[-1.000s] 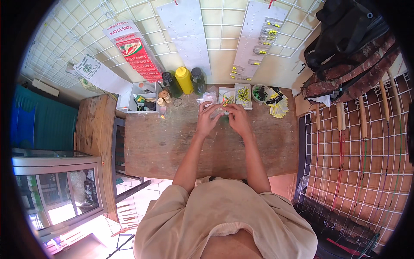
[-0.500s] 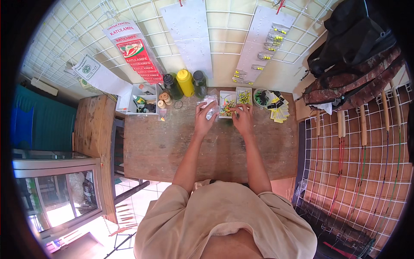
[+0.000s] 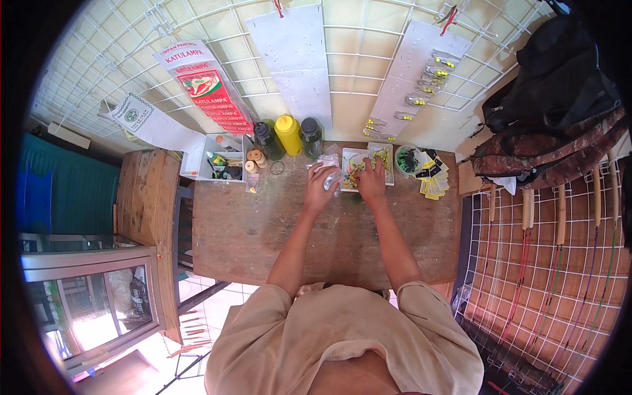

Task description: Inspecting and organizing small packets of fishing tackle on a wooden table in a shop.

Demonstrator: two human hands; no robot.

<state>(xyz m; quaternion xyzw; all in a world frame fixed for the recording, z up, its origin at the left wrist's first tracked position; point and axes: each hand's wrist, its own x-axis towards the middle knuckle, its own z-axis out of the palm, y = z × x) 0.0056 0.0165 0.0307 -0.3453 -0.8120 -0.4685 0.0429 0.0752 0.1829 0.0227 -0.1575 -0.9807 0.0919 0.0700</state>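
Plastic bag just left of white tray, left hand on it, grip unclear. Right hand over tray's right edge, at colourful bits inside; can't tell from here if pinching.

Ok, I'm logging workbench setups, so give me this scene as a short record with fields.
Surface: worn wooden table
Left tray: small multicoloured pieces
Right tray: small yellow-green pieces
Left hand: touching clear plastic bag
Right hand: at the trays; grip unclear
Right of trays: round tub, yellow-and-black cards
Behind, left: yellow bottle between dark bottles
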